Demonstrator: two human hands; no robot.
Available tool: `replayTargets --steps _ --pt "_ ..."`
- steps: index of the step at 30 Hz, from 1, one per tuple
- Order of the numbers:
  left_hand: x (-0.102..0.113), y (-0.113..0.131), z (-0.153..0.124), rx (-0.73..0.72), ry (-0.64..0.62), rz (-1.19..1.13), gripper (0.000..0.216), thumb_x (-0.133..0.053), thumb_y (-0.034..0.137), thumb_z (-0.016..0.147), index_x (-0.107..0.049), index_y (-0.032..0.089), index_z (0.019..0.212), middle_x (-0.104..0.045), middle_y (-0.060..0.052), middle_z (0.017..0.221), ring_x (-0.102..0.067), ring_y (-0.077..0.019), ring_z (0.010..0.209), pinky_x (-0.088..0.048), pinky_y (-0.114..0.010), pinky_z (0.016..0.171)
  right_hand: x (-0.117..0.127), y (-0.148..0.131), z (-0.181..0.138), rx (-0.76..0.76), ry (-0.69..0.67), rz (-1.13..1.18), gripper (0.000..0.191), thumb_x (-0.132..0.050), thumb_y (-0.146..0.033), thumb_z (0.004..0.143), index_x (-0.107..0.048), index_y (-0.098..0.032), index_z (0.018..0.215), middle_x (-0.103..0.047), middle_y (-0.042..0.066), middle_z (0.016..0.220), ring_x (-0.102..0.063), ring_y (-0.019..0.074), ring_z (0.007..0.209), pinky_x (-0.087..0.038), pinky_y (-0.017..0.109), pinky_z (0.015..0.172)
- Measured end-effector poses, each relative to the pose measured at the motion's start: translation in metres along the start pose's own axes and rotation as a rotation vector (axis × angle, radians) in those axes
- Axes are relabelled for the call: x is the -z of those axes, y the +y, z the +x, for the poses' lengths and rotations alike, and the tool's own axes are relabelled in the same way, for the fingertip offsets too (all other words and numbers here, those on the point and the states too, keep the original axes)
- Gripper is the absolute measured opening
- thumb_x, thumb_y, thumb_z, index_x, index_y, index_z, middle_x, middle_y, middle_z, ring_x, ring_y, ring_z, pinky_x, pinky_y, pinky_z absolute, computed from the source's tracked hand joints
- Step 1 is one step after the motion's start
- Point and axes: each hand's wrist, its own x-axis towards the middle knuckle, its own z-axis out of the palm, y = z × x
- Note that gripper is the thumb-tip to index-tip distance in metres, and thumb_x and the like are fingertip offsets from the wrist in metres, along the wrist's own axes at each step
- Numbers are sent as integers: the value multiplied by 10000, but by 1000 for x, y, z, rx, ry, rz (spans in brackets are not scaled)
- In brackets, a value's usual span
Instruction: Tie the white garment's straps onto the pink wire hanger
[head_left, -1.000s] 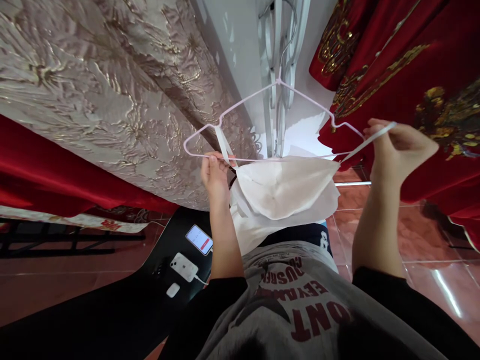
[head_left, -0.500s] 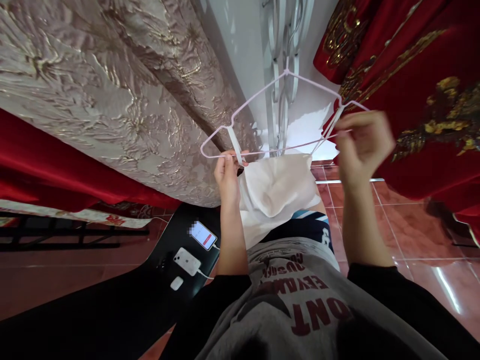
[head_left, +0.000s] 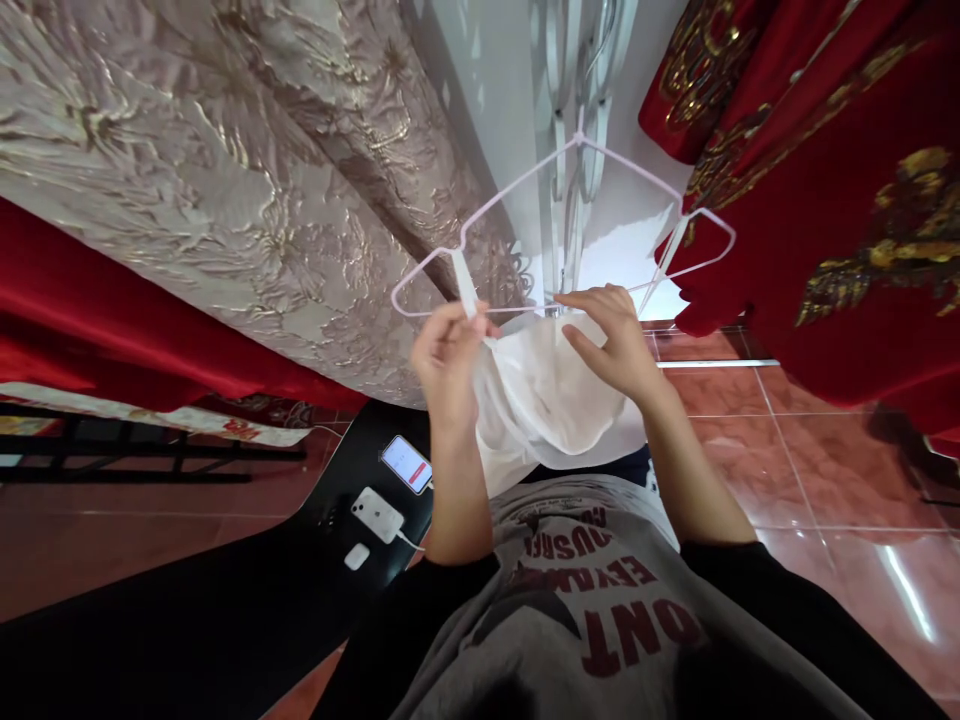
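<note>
A pale pink hanger (head_left: 517, 184) hangs in front of me. From it, by its shoulder straps, hangs a thin white strappy garment (head_left: 562, 390). My left hand (head_left: 448, 345) is closed on the lower end of the left strap (head_left: 464, 280), just under the hanger's bottom bar. My right hand (head_left: 611, 335) holds nothing; its thumb and fingers are apart over the garment's top edge, close to the bar. The right strap (head_left: 670, 250) runs from the hanger's notch down behind that hand. Part of the garment's neckline is hidden by my right hand.
Embossed beige fabric (head_left: 277, 200) hangs at the left and red gold-trimmed fabric (head_left: 847, 230) at the right. White scrolled metalwork (head_left: 559, 170) stands behind the hanger. On a black seat (head_left: 330, 570) lie two phones (head_left: 407, 464) with cables and a small white case (head_left: 357, 557).
My right hand has left the hanger's right end and moved inward over the garment, its fingers now apart. The left hand stays at the left strap. The garment's front has shifted and spread.
</note>
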Motion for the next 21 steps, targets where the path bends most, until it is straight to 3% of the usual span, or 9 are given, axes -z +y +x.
replayTargets --steps 2,4,7,10,13,16,18,21 --pt "6 11 17 -6 -45 -178 432 -768 619 912 -823 241 1114 -820 -73 1062 -779 -273 1081 -591 -433 1036 -2 -3 0 13 -5 18 340 -602 -375 1028 -715 -316 1344 -797 56 1293 -697 271 1187 -460 531 1131" --pt "18 17 30 -100 -28 -267 413 -748 563 928 -810 278 1221 -794 -42 1346 -656 -304 1415 -498 -452 1213 -1 -2 -1 16 11 29 331 -609 -369 1032 -721 -308 1337 -800 57 1282 -704 265 1172 -453 530 1142" --pt "35 12 36 -215 163 -312 288 -739 372 941 -801 333 1220 -747 58 1458 -524 -245 1565 -417 -396 1293 3 1 -3 14 48 22 309 -618 -362 1033 -739 -309 1312 -812 51 1247 -716 262 1155 -440 544 1172" --pt "35 -8 25 -32 319 -285 279 -722 278 934 -759 279 1211 -744 -7 1469 -634 -220 1455 -457 -363 1258 3 -3 -7 16 46 29 322 -606 -377 1042 -733 -325 1333 -809 47 1273 -715 272 1186 -444 562 1183" --pt "14 -29 10 200 181 -237 291 -754 380 947 -733 202 1176 -791 -113 1348 -742 -249 1289 -517 -391 1203 -7 -17 -9 29 8 49 387 -604 -393 1041 -690 -330 1413 -776 63 1375 -692 296 1275 -447 592 1202" --pt "-11 -40 1 212 71 -279 360 -782 549 939 -727 205 1032 -815 -88 1064 -801 -250 1096 -572 -402 1111 -15 -24 -12 51 38 81 402 -613 -386 1038 -664 -360 1436 -746 50 1436 -672 295 1349 -440 608 1245" --pt "-22 -43 -1 198 77 -314 402 -784 606 932 -683 218 935 -766 -46 923 -806 -227 997 -595 -376 1030 -13 -17 -15 22 255 147 367 -612 -366 1038 -671 -379 1399 -736 40 1427 -676 273 1343 -493 570 1211" --pt "-28 -44 0 213 89 -328 426 -759 617 956 -624 221 878 -708 -18 858 -794 -198 945 -602 -324 932 4 7 -20 -145 678 227 387 -634 -345 1005 -653 -344 1391 -694 77 1409 -705 242 1207 -598 473 1021"
